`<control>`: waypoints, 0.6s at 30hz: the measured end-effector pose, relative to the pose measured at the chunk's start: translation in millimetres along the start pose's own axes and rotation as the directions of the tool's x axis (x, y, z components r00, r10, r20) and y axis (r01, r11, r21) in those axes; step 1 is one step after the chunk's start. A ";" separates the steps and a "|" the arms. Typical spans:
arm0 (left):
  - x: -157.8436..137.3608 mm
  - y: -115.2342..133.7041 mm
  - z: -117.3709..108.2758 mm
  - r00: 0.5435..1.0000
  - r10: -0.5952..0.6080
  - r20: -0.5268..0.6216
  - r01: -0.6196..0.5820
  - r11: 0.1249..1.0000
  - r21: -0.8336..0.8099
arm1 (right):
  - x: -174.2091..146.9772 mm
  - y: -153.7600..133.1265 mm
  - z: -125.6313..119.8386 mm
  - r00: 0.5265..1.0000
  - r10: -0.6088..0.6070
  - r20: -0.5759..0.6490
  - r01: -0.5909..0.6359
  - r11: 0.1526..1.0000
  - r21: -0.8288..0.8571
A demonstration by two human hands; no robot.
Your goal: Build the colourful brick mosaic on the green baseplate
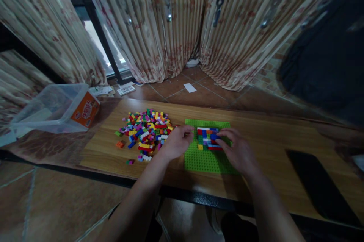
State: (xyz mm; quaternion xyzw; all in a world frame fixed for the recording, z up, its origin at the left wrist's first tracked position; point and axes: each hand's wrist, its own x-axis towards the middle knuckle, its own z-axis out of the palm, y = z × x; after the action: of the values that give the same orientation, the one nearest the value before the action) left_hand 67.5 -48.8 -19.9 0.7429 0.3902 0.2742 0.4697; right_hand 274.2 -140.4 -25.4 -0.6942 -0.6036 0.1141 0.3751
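A green studded baseplate (209, 163) lies on the wooden table, with a low patchwork of coloured toy bricks (205, 141) built on its upper half. My right hand (238, 151) reaches over the right side of the patchwork, its thumb and fingertips closing on a blue brick (214, 136) there. Over the plate's left edge is my left hand (179, 141), fingers curled in together; whatever is between them, if anything, cannot be made out. Just left of that hand spreads a heap of loose toy bricks (146, 130) in many colours, partly covered by it.
A clear plastic tub (54, 115) with an orange label stands beyond the left end of the wooden table (258, 130). On the right lies a dark flat slab (318, 181). Striped curtains (159, 41) hang behind, and papers (126, 89) lie past the heap.
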 end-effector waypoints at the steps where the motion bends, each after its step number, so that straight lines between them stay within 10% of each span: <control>1: -0.4 1.4 -2.7 1.000 0.010 -0.001 -0.010 1.000 0.019 | -0.3 0.2 -0.2 1.000 -0.003 0.000 0.003 1.000 -0.006; 18: -16.9 -15.9 -94.2 0.947 -0.035 -0.320 0.175 0.891 0.419 | -11.7 -46.0 27.2 0.998 -0.051 0.030 0.045 0.985 0.168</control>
State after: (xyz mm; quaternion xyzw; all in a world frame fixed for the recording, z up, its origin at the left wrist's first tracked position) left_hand -19.7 -13.2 3.4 0.7563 0.5499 0.2633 0.2372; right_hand 220.2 -141.2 -17.4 -0.6436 -0.6147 0.1673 0.4243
